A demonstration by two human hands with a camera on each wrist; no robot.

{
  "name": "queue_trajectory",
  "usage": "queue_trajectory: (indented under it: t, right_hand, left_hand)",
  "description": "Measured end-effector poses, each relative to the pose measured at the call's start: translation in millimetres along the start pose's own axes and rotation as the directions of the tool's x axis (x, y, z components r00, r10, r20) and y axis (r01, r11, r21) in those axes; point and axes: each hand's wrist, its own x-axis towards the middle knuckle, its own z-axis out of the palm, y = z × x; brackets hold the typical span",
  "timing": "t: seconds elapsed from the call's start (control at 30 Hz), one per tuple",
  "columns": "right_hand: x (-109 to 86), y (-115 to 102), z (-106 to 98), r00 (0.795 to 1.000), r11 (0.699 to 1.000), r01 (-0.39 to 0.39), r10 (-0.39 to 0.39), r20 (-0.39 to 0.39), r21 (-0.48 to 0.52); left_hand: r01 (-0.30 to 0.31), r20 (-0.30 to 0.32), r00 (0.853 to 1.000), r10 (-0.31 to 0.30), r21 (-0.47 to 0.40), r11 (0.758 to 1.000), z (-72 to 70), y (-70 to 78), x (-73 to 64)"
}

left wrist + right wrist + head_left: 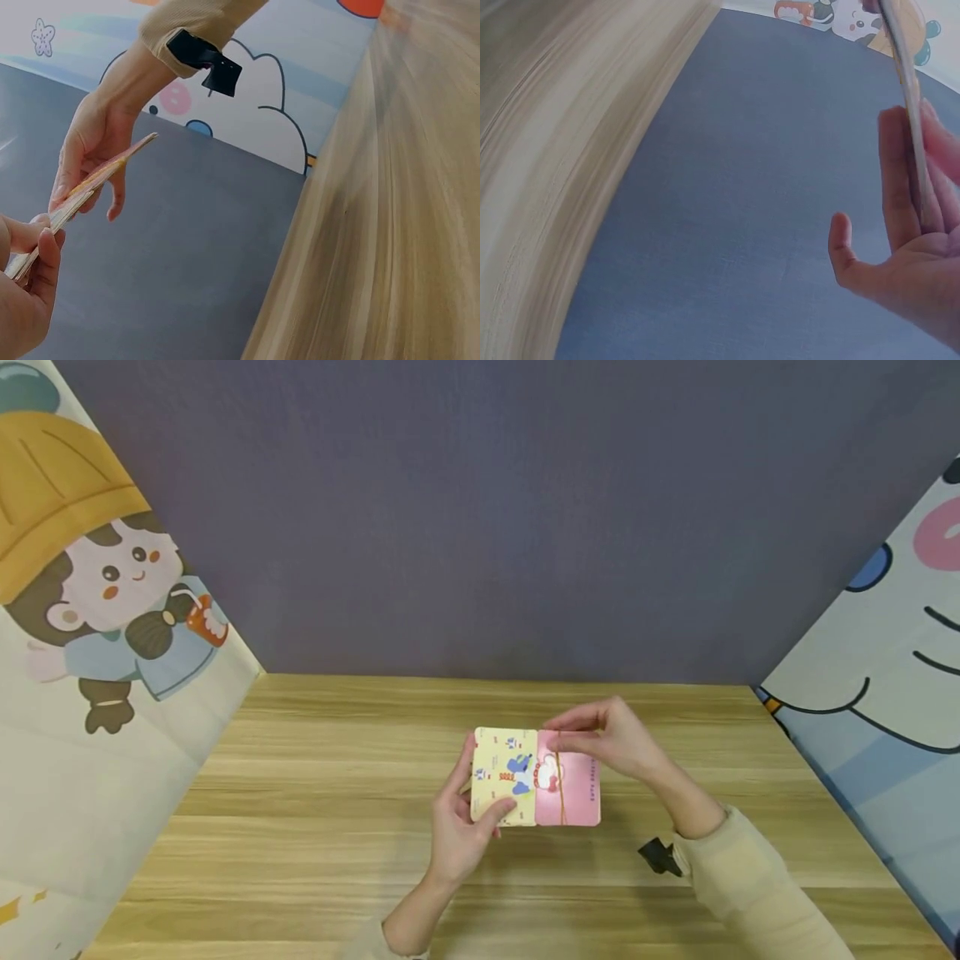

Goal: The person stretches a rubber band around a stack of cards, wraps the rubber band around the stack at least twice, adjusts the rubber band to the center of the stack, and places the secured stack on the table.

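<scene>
A small notebook (573, 789) is held spread in the air, one half yellow with blue drawings, the other pink with a white cartoon figure. Across the pink half runs a thin yellow-brown elastic band (562, 802). My left hand (459, 831) grips the yellow half, thumb on its face and fingers behind. At the top of the pink half, my right hand (615, 743) pinches the edge with the thumb beside the band. Both wrist views show the notebook (109, 171) (909, 82) nearly edge-on, with the right hand's (911, 262) fingers on either side of it.
Below the hands is a wood-grain table (300, 827). A dark grey panel (480, 527) stands behind it, with cartoon-printed sheets (45, 793) (885, 693) on both sides. A black strap piece (660, 857) sticks out from the right sleeve (750, 877).
</scene>
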Motion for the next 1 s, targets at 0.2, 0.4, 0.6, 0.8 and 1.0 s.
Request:
queue_trajectory:
  t: [0.2, 0.4, 0.6, 0.8, 1.0]
  right_hand:
    - [-2.7, 4, -2, 0.997, 1.000, 0.017, -0.018, -0.081, -0.018]
    - [-6.5, 3, -4, 0.989, 0.991, 0.067, -0.081, -0.124, -0.113]
    - [-7.3, 3, -3, 0.991, 0.992, 0.051, -0.064, -0.119, -0.112]
    - [-2.9, 3, 4, 0.992, 0.994, 0.087, -0.093, -0.089, -0.071]
    - [-1.3, 3, 8, 0.990, 0.992, 0.116, -0.119, -0.070, -0.039]
  left_hand:
    - [-0.013, -0.012, 1.000, 0.013, -0.003, 1.000, 0.5, 0.9, 0.8]
    - [0.007, -0.029, 1.000, -0.007, -0.006, 1.000, -0.9, -0.1, 1.1]
    - [0.002, -0.014, 1.000, -0.002, -0.012, 1.000, -0.4, 0.6, 0.0]
    - [-0.004, 0.010, 1.000, 0.004, -0.001, 1.000, 2.6, 0.9, -0.4]
    - [0.003, -0.006, 1.000, -0.002, 0.017, 1.000, 3.7, -0.1, -1.7]
